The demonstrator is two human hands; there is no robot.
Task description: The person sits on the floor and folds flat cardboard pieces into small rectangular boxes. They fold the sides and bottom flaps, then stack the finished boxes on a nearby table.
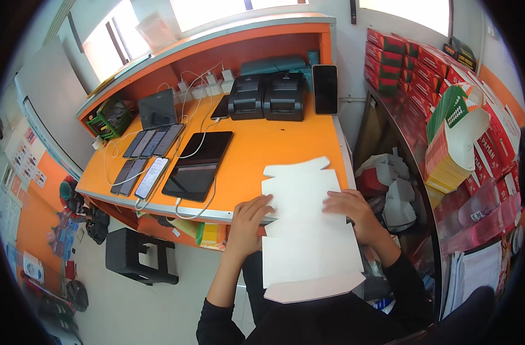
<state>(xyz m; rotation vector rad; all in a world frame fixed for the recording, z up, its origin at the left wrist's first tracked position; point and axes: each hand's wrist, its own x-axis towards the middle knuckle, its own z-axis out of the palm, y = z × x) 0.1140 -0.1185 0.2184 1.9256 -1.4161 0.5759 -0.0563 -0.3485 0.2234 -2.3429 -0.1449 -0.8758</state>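
Observation:
A flat white cardboard box blank with cut flaps and notches lies before me. Its far part rests on the orange desk, and its near end reaches over the front edge towards my body. My left hand grips the blank's left edge at a notch, fingers bent over the top. On the opposite edge, my right hand has its fingers on the upper face, the palm outside the edge. The undersides of both hands are hidden.
On the orange desk are a black tablet, several charging phones and two black printers. Yellow-and-green cartons and red boxes stand at right, above folded white boxes. A black stool stands at lower left.

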